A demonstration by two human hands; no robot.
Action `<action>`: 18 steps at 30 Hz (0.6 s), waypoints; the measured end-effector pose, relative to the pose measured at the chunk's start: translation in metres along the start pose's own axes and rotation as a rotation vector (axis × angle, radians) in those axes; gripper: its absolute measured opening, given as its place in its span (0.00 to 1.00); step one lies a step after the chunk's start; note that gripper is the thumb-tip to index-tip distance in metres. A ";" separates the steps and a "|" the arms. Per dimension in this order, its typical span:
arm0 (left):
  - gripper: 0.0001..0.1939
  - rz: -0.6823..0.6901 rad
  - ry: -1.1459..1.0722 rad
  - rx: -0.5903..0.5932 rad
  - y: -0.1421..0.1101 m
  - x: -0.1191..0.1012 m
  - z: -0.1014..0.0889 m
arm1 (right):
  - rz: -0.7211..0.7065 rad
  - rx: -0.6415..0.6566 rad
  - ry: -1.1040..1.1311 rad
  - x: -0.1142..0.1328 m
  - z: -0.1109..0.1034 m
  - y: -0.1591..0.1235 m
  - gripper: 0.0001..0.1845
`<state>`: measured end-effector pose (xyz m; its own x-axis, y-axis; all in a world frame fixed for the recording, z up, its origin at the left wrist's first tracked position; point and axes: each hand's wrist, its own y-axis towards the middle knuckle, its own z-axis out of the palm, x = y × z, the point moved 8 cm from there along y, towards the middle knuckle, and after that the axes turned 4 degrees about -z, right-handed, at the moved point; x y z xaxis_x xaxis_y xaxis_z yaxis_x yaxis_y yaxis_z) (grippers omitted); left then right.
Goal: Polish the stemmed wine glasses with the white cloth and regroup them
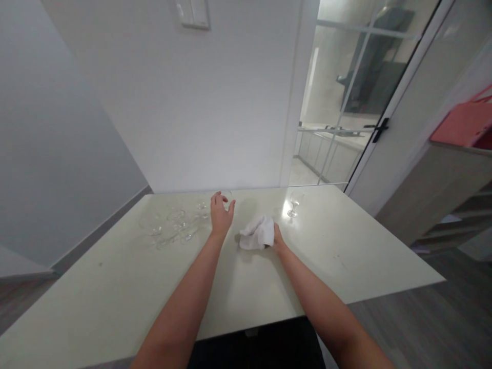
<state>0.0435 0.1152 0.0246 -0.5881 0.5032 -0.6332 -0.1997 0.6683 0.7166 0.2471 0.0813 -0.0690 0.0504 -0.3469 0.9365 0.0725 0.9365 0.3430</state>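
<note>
My left hand is over the middle of the table, thumb apart from the bent fingers, with nothing visible between them. Just behind it shows the faint rim of a clear glass, mostly hidden by the hand. My right hand grips a bunched white cloth just above the tabletop; most of its fingers are covered by the cloth. To the right a stemmed glass stands upright, apart from both hands. Left of my left hand lies a group of several clear glasses, their outlines faint.
The pale glossy table meets a white wall at the back. Beyond its right side is a glazed door with a black handle. A pink bag sits on a shelf unit at the far right.
</note>
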 end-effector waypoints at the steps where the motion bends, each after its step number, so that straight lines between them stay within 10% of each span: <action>1: 0.16 -0.021 -0.105 0.003 -0.003 -0.003 -0.003 | 0.002 -0.018 0.012 0.001 -0.002 0.001 0.15; 8: 0.25 -0.396 -0.834 0.215 -0.065 0.004 0.009 | -0.051 0.084 0.067 0.025 0.022 -0.012 0.17; 18: 0.20 -0.295 -0.781 0.410 -0.091 -0.014 0.023 | 0.129 0.092 0.198 0.008 0.060 -0.028 0.25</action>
<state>0.0877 0.0601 -0.0388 0.1663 0.4085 -0.8975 0.1232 0.8944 0.4299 0.1859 0.0551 -0.0666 0.2484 -0.2188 0.9436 -0.0378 0.9712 0.2352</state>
